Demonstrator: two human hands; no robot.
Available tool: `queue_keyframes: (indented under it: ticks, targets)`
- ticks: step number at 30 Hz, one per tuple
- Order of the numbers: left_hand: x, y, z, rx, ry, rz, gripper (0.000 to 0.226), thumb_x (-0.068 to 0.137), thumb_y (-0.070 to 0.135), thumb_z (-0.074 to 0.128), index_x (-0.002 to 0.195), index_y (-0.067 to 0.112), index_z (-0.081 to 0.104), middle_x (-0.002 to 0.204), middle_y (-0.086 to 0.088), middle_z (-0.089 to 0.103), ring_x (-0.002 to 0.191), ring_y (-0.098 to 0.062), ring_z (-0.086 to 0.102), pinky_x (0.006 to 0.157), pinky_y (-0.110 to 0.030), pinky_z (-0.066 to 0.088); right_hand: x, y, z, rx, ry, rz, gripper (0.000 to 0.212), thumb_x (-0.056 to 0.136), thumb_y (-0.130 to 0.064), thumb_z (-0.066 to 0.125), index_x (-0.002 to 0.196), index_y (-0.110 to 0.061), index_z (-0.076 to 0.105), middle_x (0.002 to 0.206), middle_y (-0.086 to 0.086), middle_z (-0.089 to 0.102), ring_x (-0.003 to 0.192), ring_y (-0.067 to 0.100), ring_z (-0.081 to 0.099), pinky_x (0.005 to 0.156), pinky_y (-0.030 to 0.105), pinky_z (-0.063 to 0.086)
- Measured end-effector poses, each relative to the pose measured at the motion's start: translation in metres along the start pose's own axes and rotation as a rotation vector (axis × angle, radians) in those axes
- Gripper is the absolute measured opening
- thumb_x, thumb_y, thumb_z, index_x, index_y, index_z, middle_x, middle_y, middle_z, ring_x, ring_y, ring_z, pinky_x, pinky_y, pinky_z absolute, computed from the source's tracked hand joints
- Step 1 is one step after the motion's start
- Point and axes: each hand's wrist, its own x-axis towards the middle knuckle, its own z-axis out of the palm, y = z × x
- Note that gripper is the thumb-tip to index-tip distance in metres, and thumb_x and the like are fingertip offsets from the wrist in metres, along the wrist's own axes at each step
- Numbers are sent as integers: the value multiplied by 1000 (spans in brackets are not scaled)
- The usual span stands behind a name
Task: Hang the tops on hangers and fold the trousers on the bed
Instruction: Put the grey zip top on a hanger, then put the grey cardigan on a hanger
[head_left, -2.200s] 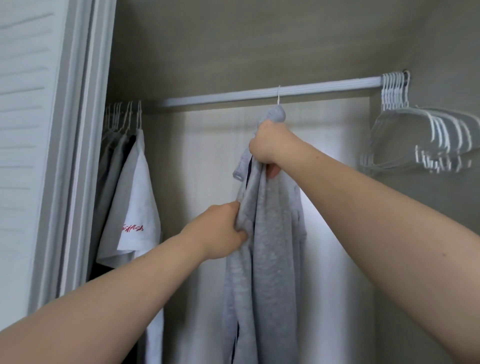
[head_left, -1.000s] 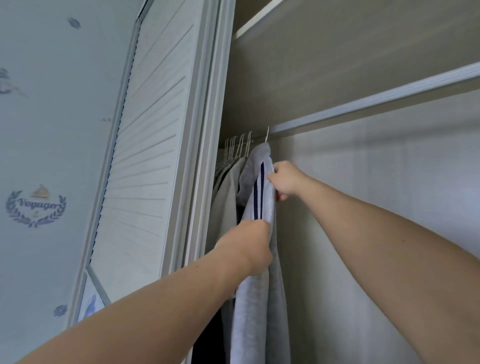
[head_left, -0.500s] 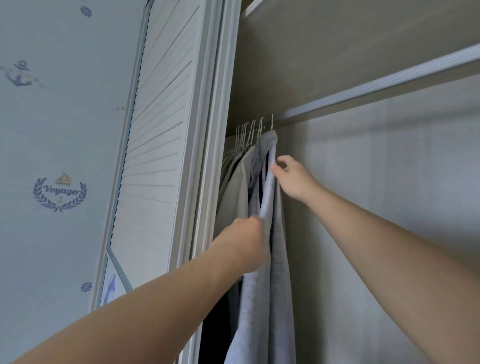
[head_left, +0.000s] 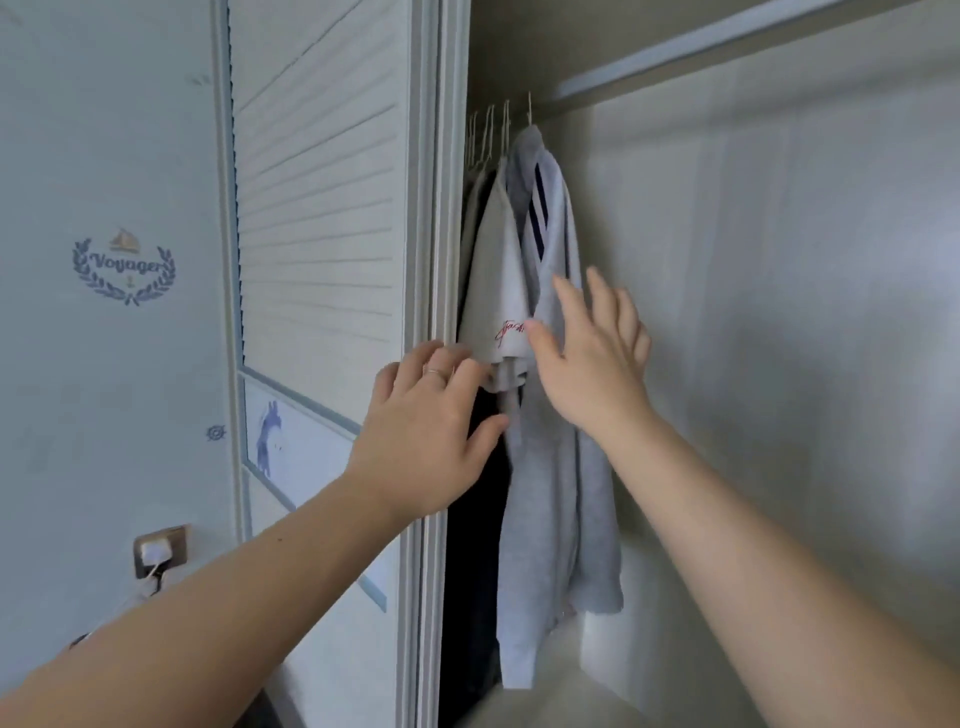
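A grey top with dark blue stripes (head_left: 556, 509) hangs on a white hanger from the wardrobe rail (head_left: 675, 54), pressed up against the other hung clothes at the rail's left end. Beside it hangs a white T-shirt with red lettering (head_left: 493, 280). My left hand (head_left: 426, 431) is spread with straight fingers in front of the white T-shirt's sleeve, holding nothing. My right hand (head_left: 592, 358) is spread with straight fingers in front of the grey top, holding nothing. Whether either hand touches the cloth I cannot tell.
A white louvred wardrobe door (head_left: 322, 260) stands at the left, its frame right beside my left hand. Dark clothes (head_left: 472, 545) hang behind the white T-shirt. Left of the door is a wall with a "Voyager" emblem (head_left: 124, 270) and a socket (head_left: 158, 551).
Both hands have let go of the grey top, which now hangs free against the other clothes. The hands have spread open and drawn back a little. The view has dropped lower.
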Motion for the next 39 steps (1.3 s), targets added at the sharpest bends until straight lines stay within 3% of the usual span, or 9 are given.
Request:
queue_keyframes:
  ticks: [7,16,23,28,32,36,39]
  targets:
    - [-148,-21,-27,-33,-103,-62,69,100,68,22,159,32,25,169,-2,13,156,-33,6,122,-60,14,-137,-44,-4,-54,-180,-6,66,100,-62,27,158,-42,3,168,-9,-14,154,25,-15,122,53,-3]
    - [-318,-25,-83,-27,-331,-216,77,95,78,12,161,39,6,170,5,-5,156,-26,-14,122,-62,1,-290,-77,-16,-10,-436,-62,69,98,-63,26,159,-41,4,168,-10,-12,154,25,-14,122,57,-2]
    - [-452,10,-135,-80,-432,-535,83,89,84,10,160,42,5,169,14,-9,155,-17,-18,123,-56,-6,-407,-100,-29,117,-630,-157,72,94,-66,26,158,-35,17,169,-4,6,154,30,3,117,61,13]
    - [-531,48,-177,-76,-477,-753,82,88,83,14,160,44,2,168,16,-12,152,-12,-24,122,-52,-13,-489,-126,-44,189,-837,-261,69,98,-63,29,159,-37,10,169,-6,1,155,27,-3,118,61,15]
    - [-596,67,-214,-38,-479,-997,83,86,84,15,159,45,7,168,16,-7,153,-11,-21,123,-51,-11,-545,-164,-56,280,-998,-376,68,99,-64,25,159,-39,4,169,-6,-6,154,25,-10,121,57,3]
    - [-664,88,-264,-11,-455,-1254,83,83,83,16,158,49,8,168,19,-4,153,-7,-18,124,-47,-9,-602,-214,-72,362,-1087,-525,71,93,-69,16,157,-40,5,169,-7,-3,154,26,-6,121,54,4]
    - [-714,99,-299,23,-423,-1409,79,87,83,19,158,49,7,168,18,-3,153,-7,-18,124,-46,-9,-640,-257,-86,463,-1219,-579,67,100,-61,31,157,-42,4,168,-12,-6,154,21,-11,122,51,-1]
